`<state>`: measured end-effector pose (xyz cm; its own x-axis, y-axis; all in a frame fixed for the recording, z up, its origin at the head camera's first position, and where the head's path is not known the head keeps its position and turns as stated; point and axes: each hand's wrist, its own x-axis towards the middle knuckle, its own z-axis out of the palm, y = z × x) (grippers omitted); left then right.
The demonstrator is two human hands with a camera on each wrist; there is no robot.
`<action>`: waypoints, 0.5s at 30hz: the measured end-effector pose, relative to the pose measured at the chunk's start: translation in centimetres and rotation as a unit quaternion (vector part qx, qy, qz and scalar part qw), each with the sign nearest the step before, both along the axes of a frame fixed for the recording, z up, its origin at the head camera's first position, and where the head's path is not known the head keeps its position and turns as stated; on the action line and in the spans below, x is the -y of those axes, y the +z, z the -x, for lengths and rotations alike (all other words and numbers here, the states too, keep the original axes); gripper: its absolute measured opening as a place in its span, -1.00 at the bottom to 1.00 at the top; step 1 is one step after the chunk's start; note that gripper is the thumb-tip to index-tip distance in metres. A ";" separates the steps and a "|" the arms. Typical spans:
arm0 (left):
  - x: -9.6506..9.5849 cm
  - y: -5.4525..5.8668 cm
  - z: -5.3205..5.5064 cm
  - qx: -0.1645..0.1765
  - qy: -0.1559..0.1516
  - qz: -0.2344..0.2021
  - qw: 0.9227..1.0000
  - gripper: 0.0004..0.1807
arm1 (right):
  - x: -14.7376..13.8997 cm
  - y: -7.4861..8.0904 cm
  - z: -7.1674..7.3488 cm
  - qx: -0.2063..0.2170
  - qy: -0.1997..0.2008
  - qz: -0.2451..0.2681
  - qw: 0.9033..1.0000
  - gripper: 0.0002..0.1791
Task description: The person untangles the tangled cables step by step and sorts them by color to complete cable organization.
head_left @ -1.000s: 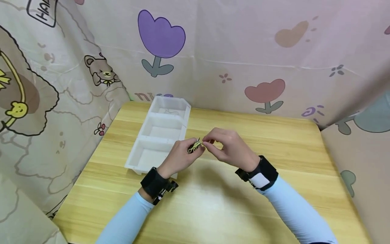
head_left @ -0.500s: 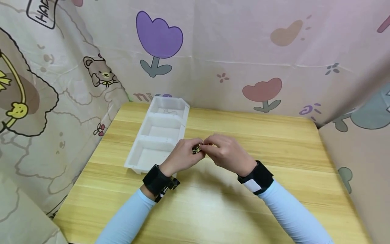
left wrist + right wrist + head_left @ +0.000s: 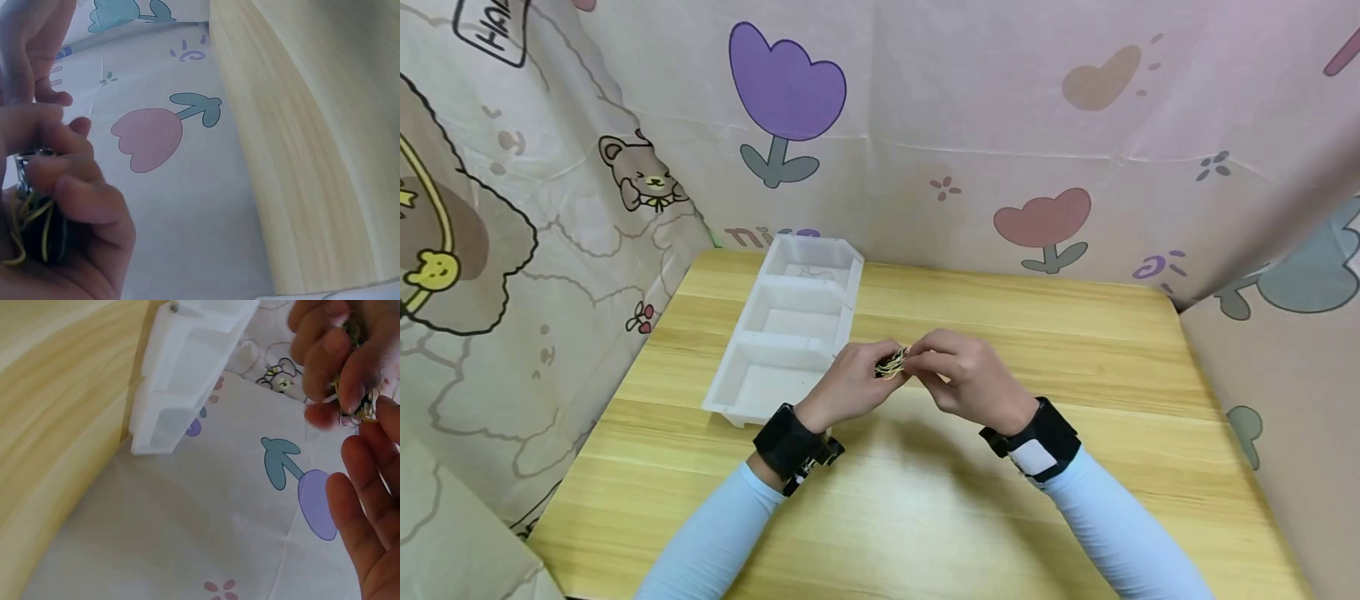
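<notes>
My left hand (image 3: 850,382) curls round a small bundle of dark and yellow wire-like strands (image 3: 891,363), held above the table. Thin yellow loops (image 3: 45,231) stick out of its grip in the left wrist view, beside a shiny bit near the curled fingers. The thumb and forefinger of my right hand (image 3: 976,377) pinch at the end of the strands that pokes out of the left hand. In the right wrist view the other fingers (image 3: 356,515) of the right hand are spread. Most of the bundle is hidden in the left palm.
A white tray (image 3: 724,379) with three compartments stands left of the hands, its near end partly behind the left hand. A thin pale strand (image 3: 816,273) lies in the far compartment. The wooden table (image 3: 1037,317) meets a printed cloth (image 3: 925,75) behind.
My right fingertips first moved in against the left hand, then drew back slightly. The strands show more now than half a second ago. The left hand and the tray stay about in place.
</notes>
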<state>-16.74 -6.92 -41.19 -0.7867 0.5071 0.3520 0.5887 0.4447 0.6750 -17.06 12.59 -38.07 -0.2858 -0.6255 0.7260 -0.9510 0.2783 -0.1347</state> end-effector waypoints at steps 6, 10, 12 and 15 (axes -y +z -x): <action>-0.4 0.0 0.0 0.004 -0.003 -0.014 1.000 -0.63 | -0.5 -0.3 0.0 0.067 -0.019 0.017 0.997 -0.84; -0.7 0.0 0.0 0.007 -0.017 -0.009 1.000 -0.58 | -1.4 -0.7 -0.1 0.095 -0.050 0.031 0.994 -0.87; -0.5 0.1 0.0 0.017 -0.014 -0.003 1.000 -0.61 | -2.3 -0.7 -0.1 0.095 -0.081 0.048 0.991 -0.88; 0.0 0.1 0.0 0.034 -0.001 0.006 0.999 -0.62 | -4.0 -0.5 0.2 0.100 -0.128 0.073 0.984 -0.95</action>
